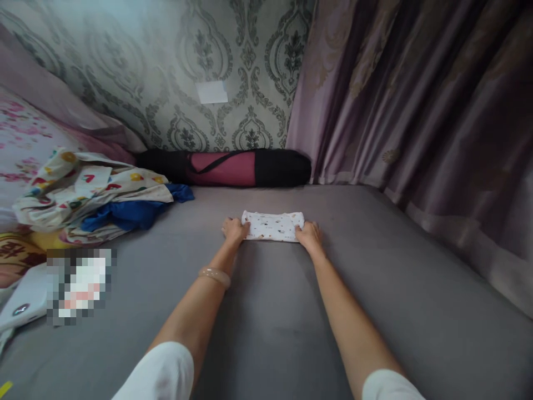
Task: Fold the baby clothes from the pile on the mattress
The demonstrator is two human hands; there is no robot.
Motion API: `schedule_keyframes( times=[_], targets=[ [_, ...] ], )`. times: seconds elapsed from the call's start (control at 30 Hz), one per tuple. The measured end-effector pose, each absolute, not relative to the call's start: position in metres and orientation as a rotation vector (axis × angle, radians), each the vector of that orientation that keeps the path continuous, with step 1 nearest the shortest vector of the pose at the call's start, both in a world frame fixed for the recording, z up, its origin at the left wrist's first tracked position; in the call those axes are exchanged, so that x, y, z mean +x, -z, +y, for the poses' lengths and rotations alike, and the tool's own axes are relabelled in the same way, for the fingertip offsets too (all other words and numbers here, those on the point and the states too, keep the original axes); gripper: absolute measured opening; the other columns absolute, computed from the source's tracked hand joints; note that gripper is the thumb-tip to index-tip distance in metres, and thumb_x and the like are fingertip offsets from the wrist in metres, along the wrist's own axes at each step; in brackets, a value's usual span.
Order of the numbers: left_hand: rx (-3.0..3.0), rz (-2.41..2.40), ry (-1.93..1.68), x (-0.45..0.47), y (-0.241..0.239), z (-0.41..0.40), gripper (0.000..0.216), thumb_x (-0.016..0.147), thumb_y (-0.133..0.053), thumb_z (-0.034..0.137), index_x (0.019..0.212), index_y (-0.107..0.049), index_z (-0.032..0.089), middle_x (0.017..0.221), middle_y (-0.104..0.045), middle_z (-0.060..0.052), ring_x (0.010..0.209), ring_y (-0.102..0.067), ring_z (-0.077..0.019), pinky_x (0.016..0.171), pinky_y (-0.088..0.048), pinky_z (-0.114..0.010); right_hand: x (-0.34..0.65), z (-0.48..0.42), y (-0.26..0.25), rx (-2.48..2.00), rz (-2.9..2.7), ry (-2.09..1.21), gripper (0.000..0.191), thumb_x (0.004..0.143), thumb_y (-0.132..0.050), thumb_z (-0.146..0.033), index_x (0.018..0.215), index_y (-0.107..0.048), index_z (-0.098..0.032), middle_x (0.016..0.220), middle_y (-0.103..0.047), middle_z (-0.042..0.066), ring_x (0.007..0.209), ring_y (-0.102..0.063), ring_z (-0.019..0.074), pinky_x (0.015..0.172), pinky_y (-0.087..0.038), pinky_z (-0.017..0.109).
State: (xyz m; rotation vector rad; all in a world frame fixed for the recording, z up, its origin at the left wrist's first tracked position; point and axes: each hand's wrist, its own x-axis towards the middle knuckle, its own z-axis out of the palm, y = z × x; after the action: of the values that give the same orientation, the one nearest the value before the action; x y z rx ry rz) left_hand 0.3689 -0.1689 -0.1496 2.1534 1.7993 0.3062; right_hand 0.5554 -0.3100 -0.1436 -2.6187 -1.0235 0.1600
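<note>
A folded white cloth [272, 226] with small dark and orange prints lies on the grey sheet [275, 311], forming a flat rectangle wider than it is deep. My left hand [234, 229] grips its left edge, the thumb on top and the other fingers curled at the side. At the opposite edge my right hand [310, 234] holds the cloth in the same way. Both arms are stretched forward, and a pale bangle circles my left wrist. The cloth's underside and the fingertips beneath it are hidden.
A black and maroon long bag [225, 168] lies along the patterned wall [208, 122]. To the left are a heap of printed fabric [95, 189], a blue cloth [129, 214], a white device [29, 294] and a blurred-out item [85, 283]. Purple curtains [408, 100] hang at right.
</note>
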Motion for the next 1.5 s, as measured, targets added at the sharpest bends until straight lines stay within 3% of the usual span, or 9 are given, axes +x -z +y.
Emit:
schedule_keyframes(
  times=[0.33,0.5,0.63,0.77,0.87,0.97,1.1,1.23,1.5],
  targets=[
    [2.004,1.491,-0.653,0.370,0.152,-0.162,0.015,0.082,-0.058,0.026,0.093,-0.061,0.016,0.088,-0.068,-0.009,0.089,-0.063,-0.0215,0.071,-0.046,-0.026,0.565,-0.301,0.148,-2.134,-0.823,-0.353,0.028,0.085,-0.058,-0.028,0.108,-0.063,-0.012,0.106,-0.071,0.014,0.099,-0.067,0.0224,0.084,-0.051,0.029],
    [1.465,1.253,-0.941,0.355,0.134,-0.178,0.040,0.078,-0.065,0.023,0.114,-0.052,0.015,0.085,-0.063,-0.003,0.068,-0.061,-0.0127,0.058,-0.045,-0.020,0.583,-0.319,0.132,-1.667,-0.617,-0.705,0.045,0.081,-0.065,-0.020,0.124,-0.053,-0.012,0.097,-0.074,0.009,0.076,-0.070,0.0160,0.067,-0.056,0.025],
    [1.335,1.192,-0.887,0.328,0.126,-0.205,0.048,0.077,-0.070,0.024,0.120,-0.050,0.016,0.083,-0.063,-0.003,0.062,-0.060,-0.0110,0.055,-0.045,-0.019,0.594,-0.345,0.118,-1.563,-0.702,-1.122,0.036,0.073,-0.071,-0.011,0.108,-0.063,-0.014,0.093,-0.075,0.007,0.073,-0.070,0.0147,0.066,-0.058,0.023],
    [1.397,1.333,-0.686,0.301,0.136,-0.227,0.040,0.079,-0.070,0.027,0.113,-0.055,0.013,0.083,-0.066,-0.006,0.071,-0.065,-0.0163,0.061,-0.048,-0.023,0.591,-0.358,0.118,-1.755,-0.798,-1.422,0.029,0.063,-0.080,-0.011,0.089,-0.068,-0.012,0.086,-0.075,0.008,0.070,-0.069,0.0151,0.060,-0.058,0.022],
    [1.676,1.480,-0.699,0.291,0.142,-0.236,0.034,0.085,-0.063,0.031,0.112,-0.057,0.013,0.096,-0.066,-0.013,0.090,-0.066,-0.0226,0.078,-0.051,-0.031,0.584,-0.359,0.118,-1.798,-0.829,-1.458,0.029,0.065,-0.083,-0.016,0.090,-0.068,-0.013,0.084,-0.074,0.006,0.068,-0.069,0.0144,0.058,-0.058,0.022],
    [2.157,1.391,-0.803,0.295,0.138,-0.249,0.031,0.092,-0.050,0.029,0.119,-0.056,0.013,0.118,-0.061,-0.017,0.112,-0.058,-0.0243,0.098,-0.044,-0.036,0.577,-0.358,0.115,-1.833,-0.805,-1.401,0.023,0.072,-0.081,-0.025,0.086,-0.067,-0.012,0.078,-0.073,0.007,0.062,-0.066,0.0130,0.055,-0.058,0.022],
    [2.546,1.002,-0.526,0.320,0.134,-0.277,0.039,0.098,-0.034,0.028,0.131,-0.051,0.016,0.138,-0.054,-0.013,0.131,-0.045,-0.0238,0.113,-0.029,-0.041,0.570,-0.359,0.118,-1.891,-0.780,-1.275,0.016,0.078,-0.075,-0.023,0.085,-0.067,-0.011,0.073,-0.072,0.007,0.056,-0.064,0.0118,0.054,-0.056,0.023],
    [2.612,1.077,-0.283,0.345,0.142,-0.292,0.051,0.100,-0.026,0.035,0.142,-0.042,0.010,0.151,-0.039,-0.015,0.143,-0.028,-0.0289,0.118,-0.017,-0.047,0.567,-0.364,0.124,-1.910,-0.852,-1.186,0.017,0.079,-0.072,-0.016,0.094,-0.068,-0.009,0.079,-0.075,0.007,0.062,-0.066,0.0124,0.058,-0.054,0.021],
    [2.658,1.147,-0.176,0.354,0.153,-0.287,0.057,0.100,-0.024,0.043,0.148,-0.036,0.016,0.154,-0.035,-0.014,0.145,-0.024,-0.0324,0.117,-0.011,-0.055,0.555,-0.376,0.103,-1.662,-0.710,-1.226,0.028,0.080,-0.067,-0.011,0.108,-0.062,-0.013,0.101,-0.074,0.011,0.074,-0.070,0.0142,0.065,-0.058,0.024]
  ],
)
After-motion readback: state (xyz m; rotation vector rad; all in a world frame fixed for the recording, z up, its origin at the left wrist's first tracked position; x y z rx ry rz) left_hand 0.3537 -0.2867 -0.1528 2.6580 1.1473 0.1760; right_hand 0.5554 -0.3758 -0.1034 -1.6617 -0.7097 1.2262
